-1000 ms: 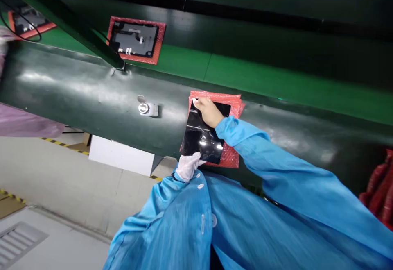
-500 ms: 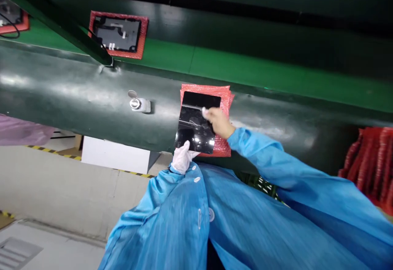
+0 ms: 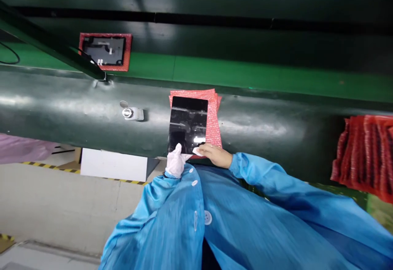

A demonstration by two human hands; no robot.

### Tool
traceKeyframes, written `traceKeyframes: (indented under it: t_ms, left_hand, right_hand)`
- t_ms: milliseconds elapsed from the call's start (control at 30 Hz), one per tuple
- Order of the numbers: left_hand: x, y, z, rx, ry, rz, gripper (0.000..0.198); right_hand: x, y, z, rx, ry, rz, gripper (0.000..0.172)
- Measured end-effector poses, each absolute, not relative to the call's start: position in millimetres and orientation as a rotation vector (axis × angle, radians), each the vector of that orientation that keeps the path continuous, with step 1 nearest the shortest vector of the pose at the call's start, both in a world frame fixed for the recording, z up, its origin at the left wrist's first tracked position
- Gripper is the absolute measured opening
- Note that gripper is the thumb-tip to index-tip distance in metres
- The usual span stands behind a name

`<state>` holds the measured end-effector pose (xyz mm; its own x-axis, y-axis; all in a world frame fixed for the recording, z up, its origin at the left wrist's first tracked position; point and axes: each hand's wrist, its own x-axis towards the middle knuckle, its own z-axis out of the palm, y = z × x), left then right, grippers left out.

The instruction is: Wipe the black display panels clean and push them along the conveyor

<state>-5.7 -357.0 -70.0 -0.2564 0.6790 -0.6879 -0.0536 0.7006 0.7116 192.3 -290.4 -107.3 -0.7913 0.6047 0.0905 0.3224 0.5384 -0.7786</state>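
Note:
A glossy black panel, like a flat screen, lies over red bubble-wrap sheets at the bench's near edge. My left hand, in a white glove, grips the panel's near left corner with the thumb on top. My bare right hand pinches a small white wipe against the panel's near right corner. To the left, a white dispenser bottle stands with its round lid flipped up.
On the green belt behind lies another device on red bubble wrap. A dark green post slants across the left. Red bubble-wrap pouches hang at the right. A white box sits below the bench at left.
My right hand has moved with the wipe from the panel's upper right part down to its near right corner. My left hand keeps hold of the panel. The camera view has shifted slightly.

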Motion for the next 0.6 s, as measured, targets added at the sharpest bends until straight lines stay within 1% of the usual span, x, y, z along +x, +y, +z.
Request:
traceKeyframes:
  t_ms: [67,167,200,267,333,433,500,533,567,600]
  left_hand:
    - [-12.2,-358.8,-53.7,0.57,1.737,0.768,0.065]
    - [-21.1,-360.5,-23.8,0.861,1.864,0.82,0.045]
    - [-21.3,-359.6,-14.8,0.985,1.898,0.824,0.042]
    - [-13.9,-354.9,-2.7,1.251,1.906,0.799,0.048]
    - [4.7,-347.2,-1.3,1.518,1.845,0.721,0.057]
    - [42.6,-334.5,-14.3,1.887,1.731,0.458,0.062]
    - [59.9,-325.9,-23.5,1.94,1.649,0.321,0.063]
    - [62.1,-320.5,-26.3,1.951,1.594,0.29,0.069]
    - [58.9,-313.7,-27.9,1.945,1.56,0.291,0.074]
    - [50.2,-305.2,-28.9,1.911,1.585,0.32,0.074]
  right_hand:
    - [205.7,-299.7,-98.2,-0.941,-2.283,1.08,0.034]
    - [225.7,-287.1,-92.3,-1.43,-1.925,0.863,0.031]
    - [229.9,-280.2,-93.4,-1.533,-1.833,0.827,0.029]
    - [233.4,-269.9,-99.8,-1.61,-1.737,0.842,0.026]
    - [231.8,-266.9,-109.3,-1.612,-1.708,0.895,0.025]
    - [227.9,-269.2,-122.4,-1.664,-1.681,0.948,0.026]
    - [227.6,-269.0,-127.5,-1.738,-1.68,0.986,0.027]
    - [228.1,-267.9,-128.8,-1.772,-1.696,1.01,0.026]
    - [228.8,-266.2,-129.2,-1.8,-1.722,1.035,0.026]
    - [229.5,-264.2,-129.1,-1.82,-1.758,1.059,0.025]
